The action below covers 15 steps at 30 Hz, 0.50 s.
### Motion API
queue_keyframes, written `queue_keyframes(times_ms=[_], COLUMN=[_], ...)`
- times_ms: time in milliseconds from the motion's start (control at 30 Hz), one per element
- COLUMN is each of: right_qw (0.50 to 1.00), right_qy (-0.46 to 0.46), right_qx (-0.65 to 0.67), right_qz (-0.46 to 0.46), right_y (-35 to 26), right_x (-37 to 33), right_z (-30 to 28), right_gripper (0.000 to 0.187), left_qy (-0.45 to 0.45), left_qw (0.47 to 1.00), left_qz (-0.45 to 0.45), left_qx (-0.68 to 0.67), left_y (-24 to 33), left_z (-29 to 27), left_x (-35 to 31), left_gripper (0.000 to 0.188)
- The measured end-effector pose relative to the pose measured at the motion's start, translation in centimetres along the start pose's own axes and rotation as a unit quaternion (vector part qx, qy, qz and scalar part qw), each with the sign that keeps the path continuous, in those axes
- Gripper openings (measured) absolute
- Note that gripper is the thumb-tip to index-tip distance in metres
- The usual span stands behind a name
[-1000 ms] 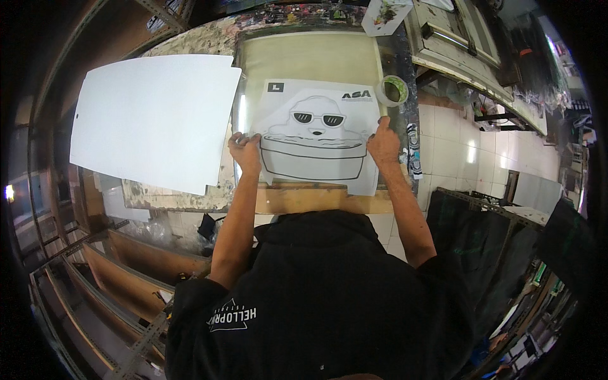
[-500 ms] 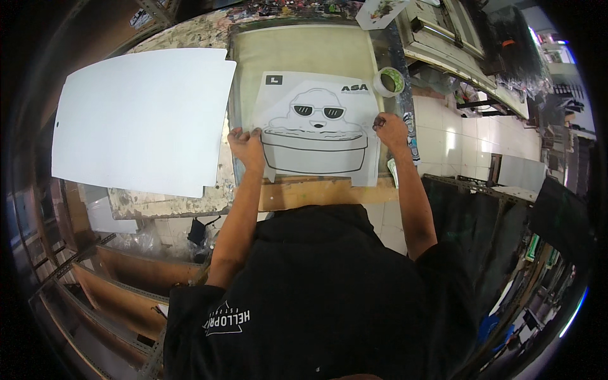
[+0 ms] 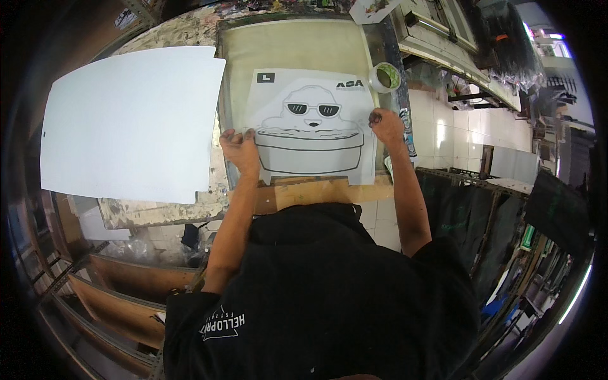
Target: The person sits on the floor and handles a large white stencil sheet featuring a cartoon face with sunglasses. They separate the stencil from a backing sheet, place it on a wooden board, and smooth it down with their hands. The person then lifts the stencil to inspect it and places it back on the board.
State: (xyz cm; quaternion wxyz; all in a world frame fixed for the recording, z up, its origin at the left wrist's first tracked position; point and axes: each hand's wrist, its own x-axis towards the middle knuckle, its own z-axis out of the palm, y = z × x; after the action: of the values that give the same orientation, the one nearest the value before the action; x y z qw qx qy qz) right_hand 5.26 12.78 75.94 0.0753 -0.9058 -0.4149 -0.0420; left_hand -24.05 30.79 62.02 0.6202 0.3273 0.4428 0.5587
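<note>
A thin white printed sheet (image 3: 310, 155) with a black line drawing of a cartoon figure in sunglasses rising from a tub lies over a pale yellowish screen-printing frame (image 3: 297, 44). At the sheet's left edge is my left hand (image 3: 240, 152), thumb and finger pinched together on the margin, the other fingers curled. My right hand (image 3: 387, 130) is closed at the right edge, its fingertips pinching there. Just above my right hand, a roll of tape (image 3: 385, 77) with a greenish inside sits on the frame's right border.
A large white board (image 3: 130, 126) covers the left of the paint-stained table (image 3: 158, 212). Wooden shelving (image 3: 126, 304) stands at lower left. Framed screens (image 3: 437, 28) are stacked at upper right; dark panels (image 3: 456, 202) stand beside my right arm, above a tiled floor (image 3: 437, 130).
The whole scene has shifted slightly left in the view. Both hands keep their places at the sheet's edges, and the sheet lies in about the same spot on the frame.
</note>
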Motion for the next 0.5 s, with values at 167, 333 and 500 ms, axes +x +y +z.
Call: queue_keyframes(times_ms=[167,333,500], right_qw=[0.998,0.992,0.987], right_qy=[-0.032,-0.039,-0.037], right_qx=[0.047,0.119,0.139], right_qz=[0.016,0.002,-0.072], right_y=[-0.3,0.8,2.5], right_x=[0.0,-0.1,0.0], right_z=[-0.7,-0.5,-0.5], right_gripper=[0.013,0.014,0.016], left_qy=[0.001,-0.003,-0.008], left_qw=[1.0,0.999,0.997], left_qz=[-0.005,0.022,0.034], left_qx=[0.011,0.04,0.066], left_y=[1.0,-0.4,-0.2], left_z=[0.4,0.1,0.5], left_x=[-0.6,-0.1,-0.5], left_gripper=[0.044,0.044,0.043])
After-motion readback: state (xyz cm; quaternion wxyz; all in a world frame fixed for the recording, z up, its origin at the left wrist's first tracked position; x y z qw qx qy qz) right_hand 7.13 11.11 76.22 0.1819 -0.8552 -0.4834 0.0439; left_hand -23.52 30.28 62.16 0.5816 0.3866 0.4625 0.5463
